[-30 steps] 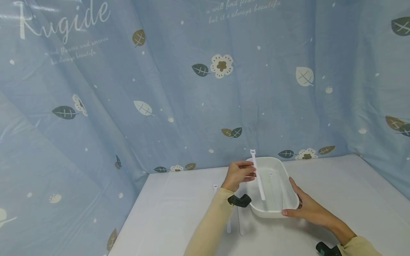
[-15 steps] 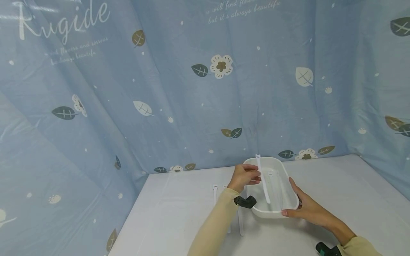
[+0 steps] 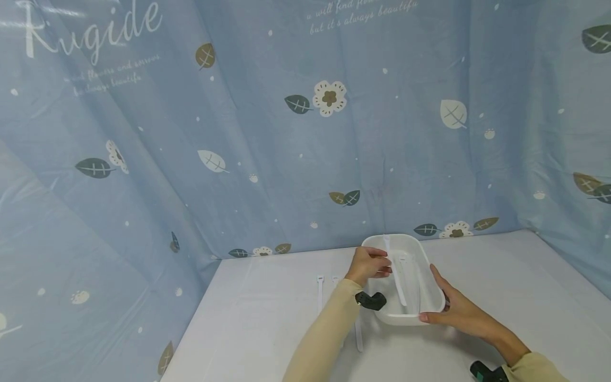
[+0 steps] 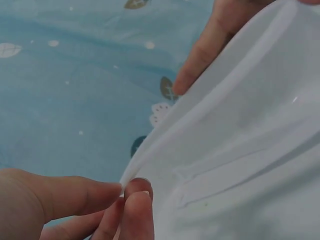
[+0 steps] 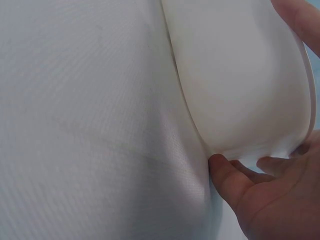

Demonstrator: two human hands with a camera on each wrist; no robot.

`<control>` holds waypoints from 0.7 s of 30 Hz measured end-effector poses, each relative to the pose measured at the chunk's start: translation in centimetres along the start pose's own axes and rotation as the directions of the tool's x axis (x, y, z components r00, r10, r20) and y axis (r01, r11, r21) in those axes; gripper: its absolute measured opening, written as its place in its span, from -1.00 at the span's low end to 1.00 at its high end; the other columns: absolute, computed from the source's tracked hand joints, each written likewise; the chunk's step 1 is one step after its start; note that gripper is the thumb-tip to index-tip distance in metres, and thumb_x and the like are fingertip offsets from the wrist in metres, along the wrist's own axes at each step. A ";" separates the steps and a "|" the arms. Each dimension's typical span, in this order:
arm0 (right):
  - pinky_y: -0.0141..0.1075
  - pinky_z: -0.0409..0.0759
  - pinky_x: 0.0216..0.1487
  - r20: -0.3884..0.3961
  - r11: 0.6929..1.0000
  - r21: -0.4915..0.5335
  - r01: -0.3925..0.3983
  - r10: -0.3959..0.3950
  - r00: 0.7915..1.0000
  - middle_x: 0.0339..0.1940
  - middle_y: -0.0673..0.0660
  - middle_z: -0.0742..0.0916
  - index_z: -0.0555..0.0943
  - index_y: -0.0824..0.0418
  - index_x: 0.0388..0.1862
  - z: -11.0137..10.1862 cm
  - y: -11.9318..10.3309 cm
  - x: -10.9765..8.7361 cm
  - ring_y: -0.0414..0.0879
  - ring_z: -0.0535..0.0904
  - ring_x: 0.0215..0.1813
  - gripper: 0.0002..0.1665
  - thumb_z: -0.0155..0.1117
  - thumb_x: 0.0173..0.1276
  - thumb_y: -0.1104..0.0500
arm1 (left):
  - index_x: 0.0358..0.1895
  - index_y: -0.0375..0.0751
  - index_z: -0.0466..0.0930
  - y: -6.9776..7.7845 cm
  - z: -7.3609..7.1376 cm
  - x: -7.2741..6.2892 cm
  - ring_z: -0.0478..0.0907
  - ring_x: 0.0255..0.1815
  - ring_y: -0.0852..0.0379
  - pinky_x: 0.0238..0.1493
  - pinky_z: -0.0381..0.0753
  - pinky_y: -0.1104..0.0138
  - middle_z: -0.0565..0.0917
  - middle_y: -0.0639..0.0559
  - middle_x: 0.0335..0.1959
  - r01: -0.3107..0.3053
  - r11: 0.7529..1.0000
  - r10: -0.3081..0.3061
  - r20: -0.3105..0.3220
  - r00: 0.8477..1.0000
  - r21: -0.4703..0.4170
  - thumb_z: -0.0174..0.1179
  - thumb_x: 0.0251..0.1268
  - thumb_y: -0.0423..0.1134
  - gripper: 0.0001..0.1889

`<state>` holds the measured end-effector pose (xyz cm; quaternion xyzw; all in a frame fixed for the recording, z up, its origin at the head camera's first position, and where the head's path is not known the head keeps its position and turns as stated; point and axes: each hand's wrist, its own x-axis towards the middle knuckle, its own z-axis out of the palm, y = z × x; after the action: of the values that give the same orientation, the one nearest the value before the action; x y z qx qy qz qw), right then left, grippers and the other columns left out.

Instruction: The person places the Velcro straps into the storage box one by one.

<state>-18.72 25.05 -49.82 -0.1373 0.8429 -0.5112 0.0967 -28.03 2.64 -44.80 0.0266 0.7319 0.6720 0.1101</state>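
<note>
My left hand (image 3: 368, 265) pinches a thin white cable tie (image 3: 398, 281) with a slotted head at its upper end. The tie slants over the inside of a white plastic tub (image 3: 406, 320) with rounded corners. More white ties (image 4: 225, 172) lie in the tub, as the left wrist view shows; their exact number is hard to tell. On the right side, my right hand (image 3: 460, 313) holds the tub by its wall, and the tub appears tilted. In the right wrist view its fingertips (image 5: 220, 167) press the tub's outer wall (image 5: 240, 75).
Other white cable ties (image 3: 320, 292) lie on the white tabletop (image 3: 258, 318) left of the tub, partly covered by my left sleeve (image 3: 322, 337). Behind the table hangs a blue curtain (image 3: 267, 132) printed with leaves and flowers.
My left hand has moved right and slightly down, bringing the pinched cable tie from the tub's left rim to over its inside. The right hand and tub have stayed put.
</note>
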 end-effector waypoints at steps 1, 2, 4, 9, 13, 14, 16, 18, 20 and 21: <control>-0.40 0.62 -0.04 0.000 1.000 -0.001 -0.001 0.001 1.000 0.65 0.60 -0.07 -0.50 0.21 0.68 0.0 0.0 0.0 0.41 0.51 0.38 0.47 0.48 0.33 0.06 | -0.01 -0.48 0.68 0.1 0.1 0.0 0.67 -0.54 0.20 -0.37 0.80 0.33 0.78 -0.13 -0.39 0.004 1.000 -0.004 -0.003 1.000 0.007 0.34 0.20 -0.53 -0.73; -0.40 0.62 -0.03 -0.001 1.000 -0.004 -0.003 0.003 1.000 0.65 0.60 -0.08 -0.50 0.21 0.69 0.0 0.0 -0.1 0.42 0.51 0.38 0.47 0.48 0.32 0.05 | -0.03 -0.46 0.69 0.1 0.3 0.0 0.68 -0.54 0.19 -0.37 0.80 0.33 0.78 -0.14 -0.40 0.011 1.000 -0.011 -0.008 1.000 0.009 0.35 0.19 -0.54 -0.74; -0.37 0.63 -0.02 -0.006 1.000 -0.013 -0.006 0.006 1.000 0.65 0.59 -0.07 -0.50 0.21 0.69 0.0 0.0 -0.1 0.43 0.49 0.40 0.47 0.49 0.32 0.05 | -0.06 -0.44 0.70 0.2 0.6 0.0 0.68 -0.54 0.18 -0.37 0.81 0.33 0.78 -0.14 -0.40 0.020 0.999 -0.020 -0.016 1.000 0.031 0.35 0.19 -0.54 -0.76; -0.06 0.70 0.11 -0.021 1.000 -0.026 -0.003 0.002 1.000 0.65 0.60 -0.04 -0.47 0.25 0.69 0.2 0.1 -0.1 0.49 0.42 0.44 0.48 0.50 0.30 0.05 | -0.12 -0.41 0.70 0.3 1.3 0.0 0.70 -0.53 0.13 -0.38 0.81 0.30 0.78 -0.19 -0.43 0.029 0.996 -0.025 -0.044 0.999 0.089 0.34 0.20 -0.56 -0.81; 0.02 0.69 0.14 -0.024 1.000 -0.028 0.005 -0.005 1.000 0.65 0.60 -0.04 -0.46 0.27 0.69 0.1 0.0 -0.1 0.51 0.39 0.46 0.47 0.50 0.30 0.05 | -0.13 -0.42 0.69 0.4 1.6 -0.1 0.75 -0.50 0.07 -0.37 0.82 0.28 0.78 -0.22 -0.44 0.024 0.991 -0.020 -0.036 0.999 0.130 0.33 0.21 -0.57 -0.83; 0.01 0.69 0.14 -0.023 1.000 -0.028 0.005 -0.005 1.000 0.65 0.60 -0.05 -0.46 0.27 0.69 0.1 0.0 -0.1 0.51 0.39 0.46 0.47 0.49 0.30 0.05 | -0.13 -0.43 0.70 0.5 1.7 0.0 0.76 -0.49 0.04 -0.37 0.82 0.27 0.78 -0.23 -0.44 0.022 0.990 -0.018 -0.031 0.999 0.139 0.33 0.22 -0.57 -0.83; 0.00 0.69 0.14 -0.024 1.000 -0.027 0.005 -0.006 1.000 0.66 0.59 -0.05 -0.46 0.27 0.69 0.1 0.0 0.0 0.50 0.39 0.46 0.47 0.50 0.30 0.04 | -0.12 -0.44 0.70 0.5 1.8 0.0 0.77 -0.48 0.02 -0.37 0.82 0.26 0.78 -0.24 -0.44 0.023 0.988 -0.020 -0.023 1.000 0.150 0.33 0.22 -0.57 -0.83; 0.06 0.68 0.16 -0.026 1.000 -0.025 0.009 -0.009 1.000 0.65 0.59 -0.04 -0.46 0.28 0.69 0.1 0.0 0.1 0.50 0.40 0.45 0.47 0.50 0.30 0.04 | -0.10 -0.47 0.69 0.5 1.9 0.1 0.79 -0.48 -0.01 -0.37 0.83 0.26 0.79 -0.26 -0.44 0.020 0.986 -0.017 -0.017 1.000 0.164 0.33 0.21 -0.58 -0.81; 0.05 0.69 0.15 -0.028 1.000 -0.027 0.006 -0.006 1.000 0.65 0.59 -0.03 -0.46 0.27 0.69 0.1 0.1 0.1 0.48 0.41 0.45 0.47 0.50 0.30 0.05 | -0.08 -0.50 0.69 0.5 2.1 0.2 0.80 -0.46 -0.04 -0.36 0.83 0.25 0.79 -0.27 -0.44 0.019 0.984 -0.016 -0.018 1.000 0.179 0.32 0.21 -0.59 -0.79; 0.07 0.69 0.15 -0.028 1.000 -0.028 0.008 -0.008 1.000 0.65 0.59 -0.02 -0.45 0.28 0.69 0.2 0.2 0.1 0.48 0.41 0.44 0.47 0.50 0.30 0.05 | -0.08 -0.51 0.68 0.5 2.2 0.2 0.80 -0.46 -0.05 -0.37 0.83 0.25 0.78 -0.27 -0.44 0.022 0.982 -0.018 -0.024 1.000 0.186 0.33 0.20 -0.60 -0.78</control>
<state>-18.78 24.95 -50.04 -0.1349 0.8507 -0.5016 0.0809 -27.88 4.84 -44.52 0.0221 0.7928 0.5998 0.1059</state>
